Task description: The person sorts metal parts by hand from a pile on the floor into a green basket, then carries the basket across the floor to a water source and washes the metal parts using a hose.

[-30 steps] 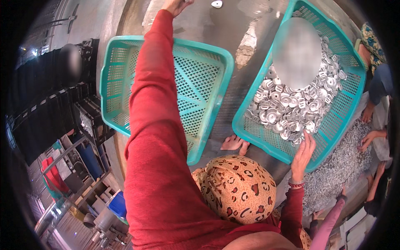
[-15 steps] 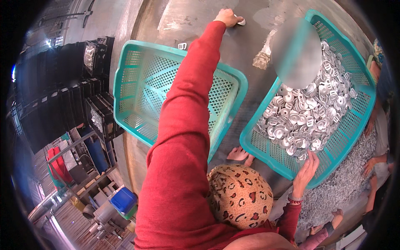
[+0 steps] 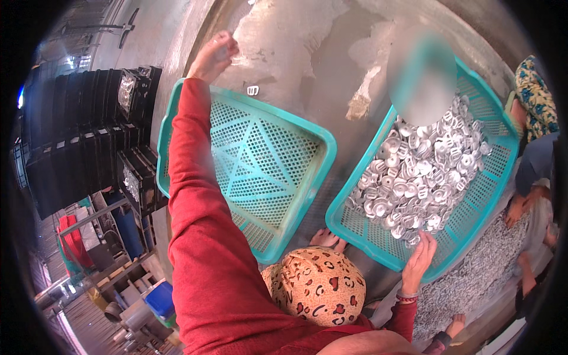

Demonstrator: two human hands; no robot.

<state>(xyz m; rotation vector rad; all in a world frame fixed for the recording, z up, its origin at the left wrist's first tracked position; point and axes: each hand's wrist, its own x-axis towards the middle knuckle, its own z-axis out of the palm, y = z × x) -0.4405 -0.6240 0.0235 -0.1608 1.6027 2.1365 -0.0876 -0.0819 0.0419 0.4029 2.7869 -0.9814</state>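
The left arm (image 3: 198, 177), in a red sleeve, stretches far forward from the lower edge, passing over the left side of a green plastic basket (image 3: 260, 160). Beyond the sleeve's cuff, the left hand (image 3: 214, 58) hangs over the concrete floor (image 3: 331, 47), past the basket's far rim, its wrist angled to the right. Its fingers (image 3: 225, 42) look loosely curled but are blurred, so whether they grip anything cannot be told.

The right arm (image 3: 403, 319) is seen foreshortened, with only a short length of red sleeve showing below a red bracelet (image 3: 407, 297). The right hand (image 3: 419, 260) reaches over the near rim of a second green basket (image 3: 492, 177). Its fingers are almost straight and lie close together, pointing forward, with the tips at the near edge of a pile of silvery metal parts (image 3: 408, 183). Whether they pinch one of these cannot be told.

The pile lies inside the second basket, whose far end is partly hidden by a blurred patch. A single metal buckle-like piece (image 3: 253, 90) lies on the floor just beyond the first basket's far rim, to the right of the left hand and nearer the body.
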